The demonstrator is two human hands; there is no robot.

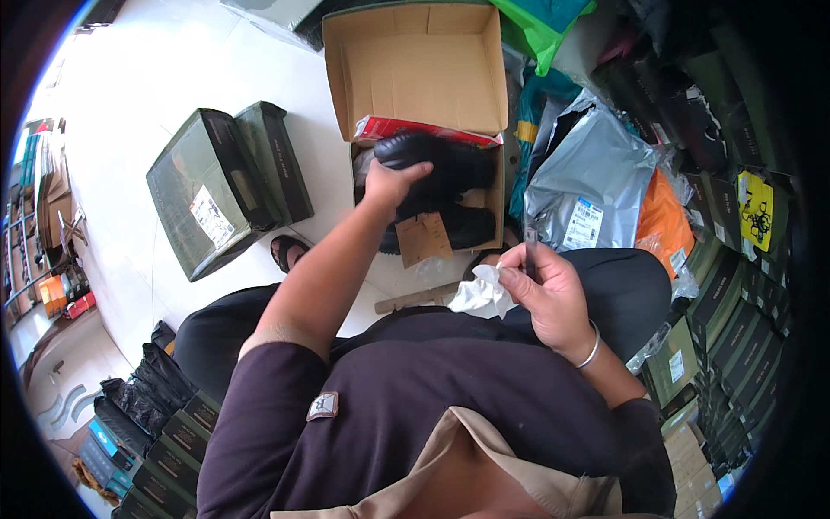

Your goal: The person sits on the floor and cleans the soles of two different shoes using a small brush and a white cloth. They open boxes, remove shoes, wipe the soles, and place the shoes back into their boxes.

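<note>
An open cardboard shoebox (415,71) lies on the floor before me, its lid tilted back. Two black shoes are in it; my left hand (392,181) grips the sole end of the upper black shoe (447,162). The lower black shoe (470,227) is partly covered by a brown cardboard tag (425,240). Red printed paper (434,132) lies along the hinge side of the box. In my right hand (541,285) are a crumpled white piece of paper or tissue (480,295) and a thin dark tool (531,253), whose kind I cannot tell.
Two dark green boxes (201,188) stand on the floor at left. Silver plastic mailing bags (590,168) and an orange bag (661,214) lie at right, beside stacked shoeboxes (733,311). A wooden strip (415,298) lies between my legs. More boxes (172,454) are stacked at lower left.
</note>
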